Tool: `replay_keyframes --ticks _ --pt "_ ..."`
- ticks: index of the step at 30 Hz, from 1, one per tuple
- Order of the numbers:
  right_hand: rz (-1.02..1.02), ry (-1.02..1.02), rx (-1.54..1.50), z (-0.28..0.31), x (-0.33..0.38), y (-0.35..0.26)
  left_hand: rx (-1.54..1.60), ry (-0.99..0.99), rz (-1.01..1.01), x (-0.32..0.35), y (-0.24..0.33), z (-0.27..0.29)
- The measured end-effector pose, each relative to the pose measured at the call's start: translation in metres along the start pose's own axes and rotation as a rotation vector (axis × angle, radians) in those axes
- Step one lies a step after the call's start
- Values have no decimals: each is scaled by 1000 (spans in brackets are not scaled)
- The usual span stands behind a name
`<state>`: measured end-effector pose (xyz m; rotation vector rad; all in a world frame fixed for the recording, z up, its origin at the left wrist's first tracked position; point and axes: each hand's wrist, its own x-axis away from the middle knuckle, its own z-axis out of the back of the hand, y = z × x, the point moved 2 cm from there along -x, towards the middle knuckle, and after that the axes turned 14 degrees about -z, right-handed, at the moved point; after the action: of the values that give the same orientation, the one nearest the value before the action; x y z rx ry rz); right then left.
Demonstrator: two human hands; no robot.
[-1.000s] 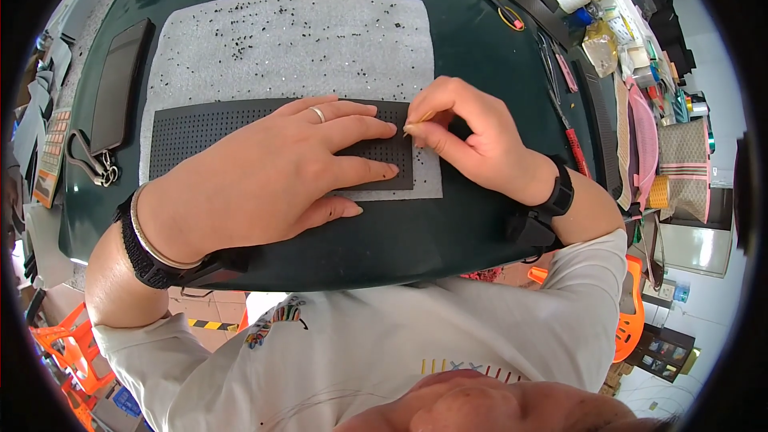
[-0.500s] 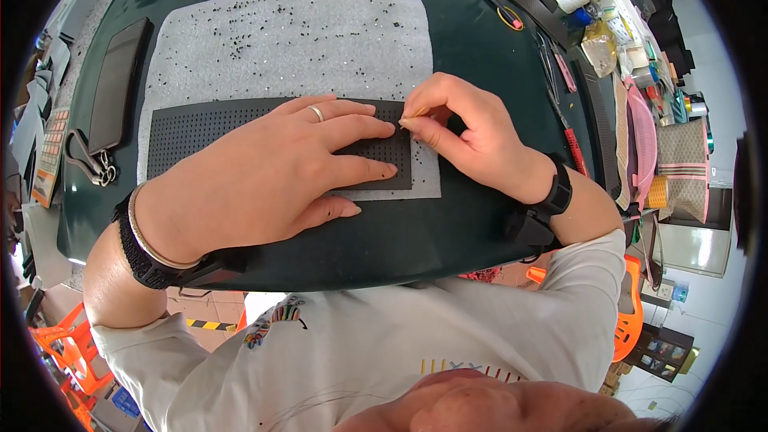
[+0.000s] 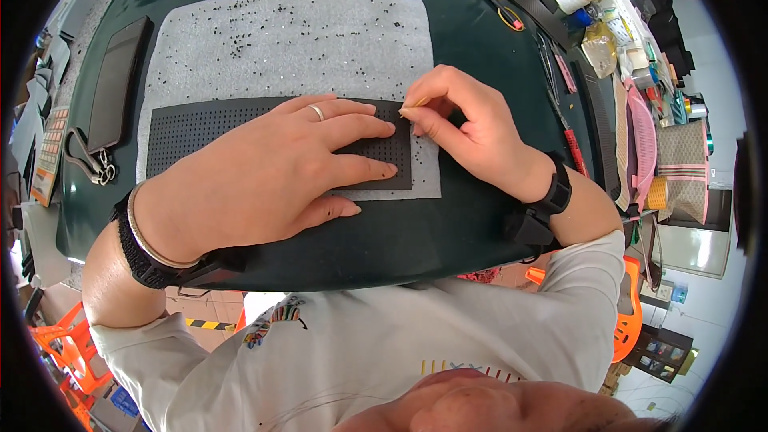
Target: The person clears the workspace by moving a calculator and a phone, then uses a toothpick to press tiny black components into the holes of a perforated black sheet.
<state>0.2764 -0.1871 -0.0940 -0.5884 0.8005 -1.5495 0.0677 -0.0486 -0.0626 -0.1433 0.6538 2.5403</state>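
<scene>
Left hand (image 3: 264,172): while flat and spread open, its grip holds nothing, pressing the black perforated strip (image 3: 200,124).
Right hand (image 3: 468,124): grip pinched shut on a thin stick (image 3: 418,102).

Matt black perforated strip (image 3: 240,124), rubbery-looking, dotted with fine holes. Beneath it, white foam sheet (image 3: 296,40), slightly rough and speckled with tiny black bits. Under both, dark green table (image 3: 472,40), smooth with a faint sheen. At the table's left, glossy black plastic case (image 3: 116,84).
</scene>
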Motion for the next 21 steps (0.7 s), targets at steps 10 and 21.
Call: replay_keyframes --ticks 10,21 --pt "-54 29 -119 -1 -1 -3 10 6 -3 0 0 0" --pt "-147 46 -207 5 1 -1 24 7 0 0 -1 1"
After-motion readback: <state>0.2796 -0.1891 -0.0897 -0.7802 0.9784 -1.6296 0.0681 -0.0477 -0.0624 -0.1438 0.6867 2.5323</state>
